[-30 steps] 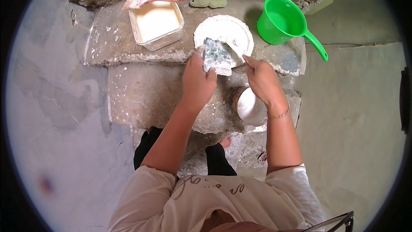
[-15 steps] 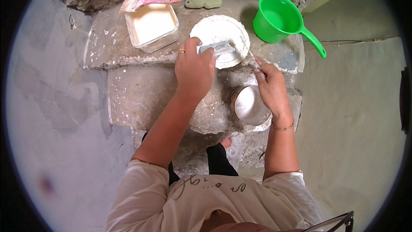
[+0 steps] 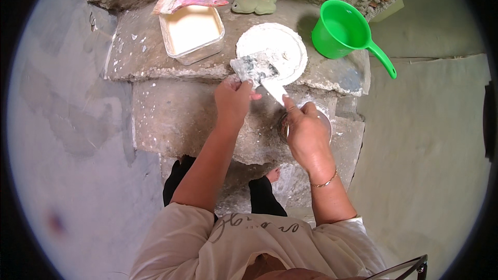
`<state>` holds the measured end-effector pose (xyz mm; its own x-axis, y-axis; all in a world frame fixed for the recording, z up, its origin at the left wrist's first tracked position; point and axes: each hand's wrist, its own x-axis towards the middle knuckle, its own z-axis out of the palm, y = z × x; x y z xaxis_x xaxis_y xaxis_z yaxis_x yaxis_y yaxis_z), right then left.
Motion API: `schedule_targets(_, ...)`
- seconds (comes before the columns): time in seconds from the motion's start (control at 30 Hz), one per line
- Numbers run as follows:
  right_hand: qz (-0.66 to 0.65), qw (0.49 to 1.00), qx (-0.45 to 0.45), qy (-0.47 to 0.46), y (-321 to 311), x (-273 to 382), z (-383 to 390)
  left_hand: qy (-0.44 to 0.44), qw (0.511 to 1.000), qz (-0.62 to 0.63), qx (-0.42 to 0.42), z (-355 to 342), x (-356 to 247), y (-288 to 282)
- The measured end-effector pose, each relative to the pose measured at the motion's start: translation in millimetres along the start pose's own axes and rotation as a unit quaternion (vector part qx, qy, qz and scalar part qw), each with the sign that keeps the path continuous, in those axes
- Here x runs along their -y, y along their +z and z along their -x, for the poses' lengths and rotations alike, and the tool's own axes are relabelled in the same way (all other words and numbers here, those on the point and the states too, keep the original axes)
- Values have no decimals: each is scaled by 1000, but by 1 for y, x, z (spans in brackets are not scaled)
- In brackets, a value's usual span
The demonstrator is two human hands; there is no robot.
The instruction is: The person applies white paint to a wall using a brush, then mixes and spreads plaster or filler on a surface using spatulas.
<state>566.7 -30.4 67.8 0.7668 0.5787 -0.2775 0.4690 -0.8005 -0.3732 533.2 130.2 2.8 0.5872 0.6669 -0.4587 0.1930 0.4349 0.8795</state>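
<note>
In my left hand (image 3: pixel 233 98) I pinch a clear, flat piece (image 3: pixel 239 66) smeared with white paste. It is held over the near left edge of a round white tub (image 3: pixel 290 46) full of thick white paste. My right hand (image 3: pixel 309 134) grips a white spatula (image 3: pixel 275 91), which slants up to the left against the smeared piece. Where the two meet, paste hides the exact edges. Below and partly behind my right hand is a round container (image 3: pixel 326 116) with white stuff on its inside.
On the rough concrete step (image 3: pixel 140 52) stands a clear rectangular box (image 3: pixel 202 54) of cream liquid, with a pink-handled brush (image 3: pixel 199 2) across its rim. A pale green, lumpy figure (image 3: pixel 254 1) lies at the back. A green dipper (image 3: pixel 332 36) stands at the right.
My left hand has drawn back toward me with the clear piece, now more smeared. My right hand has moved left and nearer, bringing the spatula against that piece. The whole view has shifted slightly.
</note>
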Motion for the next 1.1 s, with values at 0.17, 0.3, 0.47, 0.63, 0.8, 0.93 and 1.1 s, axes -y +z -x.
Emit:
schedule_targets(0.17, -7, 998, -61, -26, 22, 9, -9, 19, 997, 49, 56, -3, 20, -6)
schedule_targets(0.3, 16, 998, -48, -28, 13, 6, -40, -1, 997, 27, 79, -9, 27, -5)
schedule_targets(0.47, 48, 999, -2, 0, -3, 24, -26, 2, 997, 27, 73, -11, 26, -10)
schedule_targets(0.63, 42, 997, -55, -21, 18, 6, -57, -2, 993, 38, 110, -11, 33, 0)
schedule_targets(0.8, 54, 998, -35, -28, 7, 27, -34, 10, 995, 57, 85, -13, 30, -9)
schedule_targets(0.93, 25, 996, -71, -55, 20, 26, -46, -18, 994, 11, 106, -10, 24, -6)
schedule_targets(1.1, 43, 997, -56, -29, 9, 23, -74, -2, 993, 45, 113, -18, 32, -9)
